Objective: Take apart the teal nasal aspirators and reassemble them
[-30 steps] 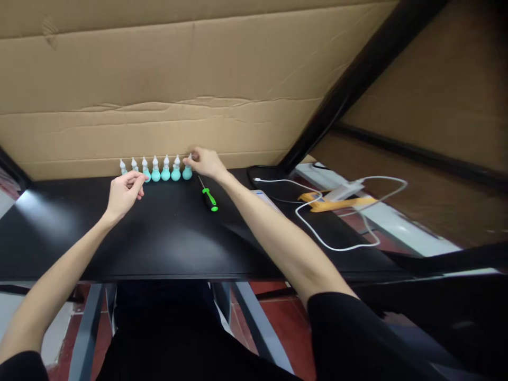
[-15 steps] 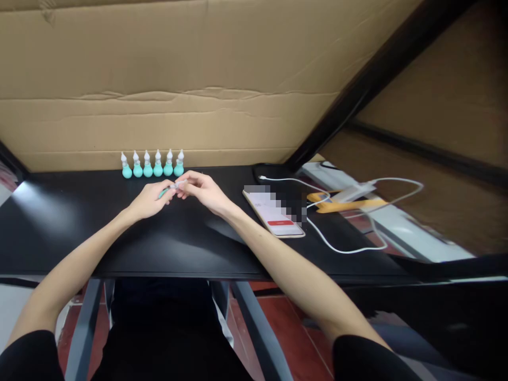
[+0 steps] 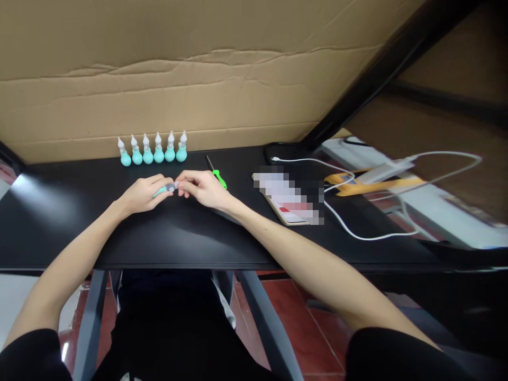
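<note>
My left hand [image 3: 142,196] is closed around the teal bulb of a small squeeze-bulb device [image 3: 161,191] with a clear middle part. At its right end, the fingertips of my right hand [image 3: 202,188] pinch the whitish tip. Both hands meet just above the black table. Behind them stands a row of several teal bulbs with white pointed tips [image 3: 147,154], upright and side by side. A green-handled screwdriver [image 3: 218,179] lies just beyond my right hand, its handle partly beside the fingers.
On the black table [image 3: 222,238], a phone [image 3: 283,198] lies right of my right forearm. A white cable [image 3: 349,227] loops past it toward a yellow-orange object [image 3: 377,186] at the right. A cardboard wall [image 3: 198,106] rises behind the table.
The view has shifted, raising the table in the picture. My hands have parted slightly, showing more of the bulb device. The green screwdriver has come into sight beyond my right hand.
</note>
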The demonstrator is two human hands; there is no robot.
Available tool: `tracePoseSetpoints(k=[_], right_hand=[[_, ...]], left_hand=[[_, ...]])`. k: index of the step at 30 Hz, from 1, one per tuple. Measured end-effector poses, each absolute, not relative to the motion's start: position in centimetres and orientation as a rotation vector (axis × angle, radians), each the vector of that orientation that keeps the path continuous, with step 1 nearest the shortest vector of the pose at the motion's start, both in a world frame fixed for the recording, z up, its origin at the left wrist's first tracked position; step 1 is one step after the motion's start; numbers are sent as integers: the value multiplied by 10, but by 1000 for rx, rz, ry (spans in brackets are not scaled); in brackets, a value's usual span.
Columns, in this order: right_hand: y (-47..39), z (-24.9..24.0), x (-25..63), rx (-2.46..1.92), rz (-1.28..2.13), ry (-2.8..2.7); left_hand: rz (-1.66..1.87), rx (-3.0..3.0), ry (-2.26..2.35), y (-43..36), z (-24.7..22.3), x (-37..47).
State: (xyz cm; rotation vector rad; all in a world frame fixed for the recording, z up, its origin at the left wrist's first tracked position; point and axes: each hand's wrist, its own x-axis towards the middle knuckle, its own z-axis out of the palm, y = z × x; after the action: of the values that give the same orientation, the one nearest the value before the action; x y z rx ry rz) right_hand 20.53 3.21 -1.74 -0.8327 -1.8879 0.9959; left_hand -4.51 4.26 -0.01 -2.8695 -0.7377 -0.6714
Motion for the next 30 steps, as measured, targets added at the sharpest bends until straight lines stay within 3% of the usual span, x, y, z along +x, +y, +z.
tracePoseSetpoints(k=[4, 7, 12, 14, 27, 30], right_hand=[[33, -12, 213, -709, 1044, -1892], [39, -10, 221, -713, 1008, -1944], [56, -13, 238, -1231, 208, -2205], [62, -18, 244, -1391, 66, -2293], [70, -26, 250, -1373, 249, -2313], [68, -25, 246, -1262, 474, -2233]], left_hand=[[-971, -3001, -750, 42, 3, -47], [-978, -2987, -723, 43, 2, -48], [-627, -2805, -733, 49, -7, -51], [-540, -2734, -721, 51, -8, -52], [-497, -2650, -725, 52, -9, -50], [-616, -2626, -792, 48, -7, -46]])
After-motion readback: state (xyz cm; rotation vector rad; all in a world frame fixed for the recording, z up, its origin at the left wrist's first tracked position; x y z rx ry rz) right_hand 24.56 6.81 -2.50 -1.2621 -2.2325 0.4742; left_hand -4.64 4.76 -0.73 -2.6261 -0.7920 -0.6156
